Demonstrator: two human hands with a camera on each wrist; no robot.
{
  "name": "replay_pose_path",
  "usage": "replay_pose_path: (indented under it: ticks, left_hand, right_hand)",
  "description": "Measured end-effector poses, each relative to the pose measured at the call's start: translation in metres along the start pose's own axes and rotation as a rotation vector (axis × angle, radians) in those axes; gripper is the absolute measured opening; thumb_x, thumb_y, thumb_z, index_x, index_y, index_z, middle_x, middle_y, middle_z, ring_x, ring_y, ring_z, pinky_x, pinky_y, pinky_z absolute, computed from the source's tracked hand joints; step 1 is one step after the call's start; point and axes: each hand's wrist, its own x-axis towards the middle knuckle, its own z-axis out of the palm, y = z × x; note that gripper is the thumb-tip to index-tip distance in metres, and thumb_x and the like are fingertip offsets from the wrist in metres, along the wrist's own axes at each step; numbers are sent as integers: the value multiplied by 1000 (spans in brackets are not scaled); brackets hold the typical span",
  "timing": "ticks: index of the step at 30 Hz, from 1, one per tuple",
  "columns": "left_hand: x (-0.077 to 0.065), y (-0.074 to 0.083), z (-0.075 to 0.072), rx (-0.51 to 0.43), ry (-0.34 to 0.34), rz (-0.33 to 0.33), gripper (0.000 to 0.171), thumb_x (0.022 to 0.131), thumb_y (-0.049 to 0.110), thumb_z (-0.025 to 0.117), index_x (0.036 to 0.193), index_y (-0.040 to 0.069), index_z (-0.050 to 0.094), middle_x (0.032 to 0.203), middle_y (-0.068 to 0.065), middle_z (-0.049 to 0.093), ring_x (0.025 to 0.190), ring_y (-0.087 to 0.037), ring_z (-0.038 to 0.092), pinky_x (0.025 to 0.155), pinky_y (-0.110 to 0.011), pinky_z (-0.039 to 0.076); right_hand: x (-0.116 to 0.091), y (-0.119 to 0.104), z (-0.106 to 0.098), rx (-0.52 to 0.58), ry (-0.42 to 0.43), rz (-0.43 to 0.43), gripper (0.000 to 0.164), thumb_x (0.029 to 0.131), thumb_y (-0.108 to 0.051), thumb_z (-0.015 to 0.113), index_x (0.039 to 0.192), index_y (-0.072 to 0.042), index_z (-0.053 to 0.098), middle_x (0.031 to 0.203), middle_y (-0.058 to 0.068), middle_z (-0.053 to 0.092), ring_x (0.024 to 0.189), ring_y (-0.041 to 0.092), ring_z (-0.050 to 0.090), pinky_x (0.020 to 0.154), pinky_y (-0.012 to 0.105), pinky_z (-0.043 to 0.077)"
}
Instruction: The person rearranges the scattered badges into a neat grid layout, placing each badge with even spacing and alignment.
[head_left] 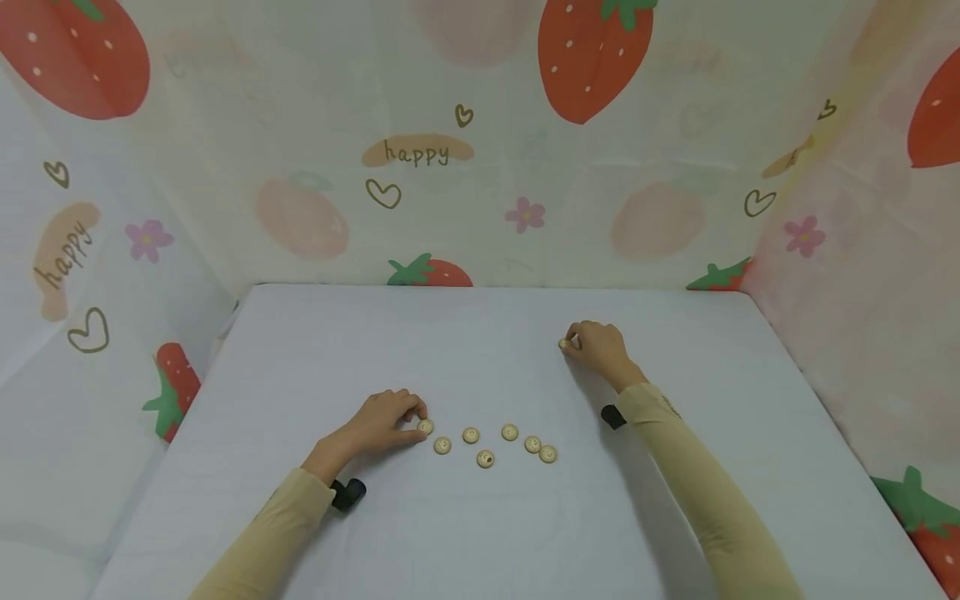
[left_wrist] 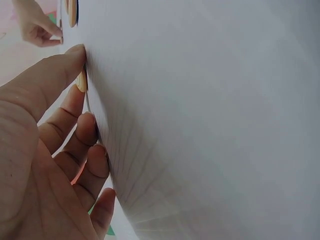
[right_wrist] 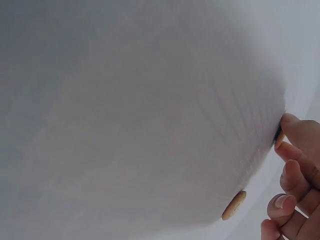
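Observation:
My left hand (head_left: 382, 421) is at the left end of a loose group of small round wooden discs with dark marks on top, like buttons. Its thumb and forefinger pinch one wooden disc (head_left: 425, 426) by the edges, low at the white surface; in the left wrist view this disc (left_wrist: 81, 81) shows between the fingertips. Farther back and to the right, my right hand (head_left: 600, 348) pinches another wooden disc (head_left: 564, 343) between thumb and forefinger. In the right wrist view that disc (right_wrist: 280, 137) is partly hidden by the fingers, and a second disc (right_wrist: 234, 205) lies apart from the hand.
Several more discs lie between the hands and nearer me, among them a disc (head_left: 485, 459) at the front and a touching pair at the right (head_left: 548, 454). A white cloth (head_left: 450, 533) covers the table. Strawberry-print curtains (head_left: 420, 217) stand behind and at both sides.

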Motion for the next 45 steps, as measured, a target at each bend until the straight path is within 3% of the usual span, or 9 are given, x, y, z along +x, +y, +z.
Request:
replay_pose_path:
  ticks: [17,28,45]
  left_hand:
    - [1,-4,1,-7,7,2,22,83,32,68,97,18,60,81,5,47,75,-10,38,74,-34,32]
    - [0,-4,0,-12,-1,-12,22,83,33,68,97,19,59,80,5,47,76,-11,38,77,-39,33]
    - [1,-3,0,-9,-2,-1,22,83,33,68,97,18,60,80,5,47,75,-10,37,73,-32,31]
  right_hand:
    - [-7,4,-7,24,10,-29,26,84,-24,67,102,-6,68,72,3,60,60,14,50,56,29,37]
    - [-27,2,-10,47,22,-87,21,85,-22,65,101,-9,69,76,2,58,62,14,49,58,30,38]
    - [-58,-14,-9,32,33,-233,19,83,-22,68,98,-11,69,79,-3,58,60,8,45,60,30,38]
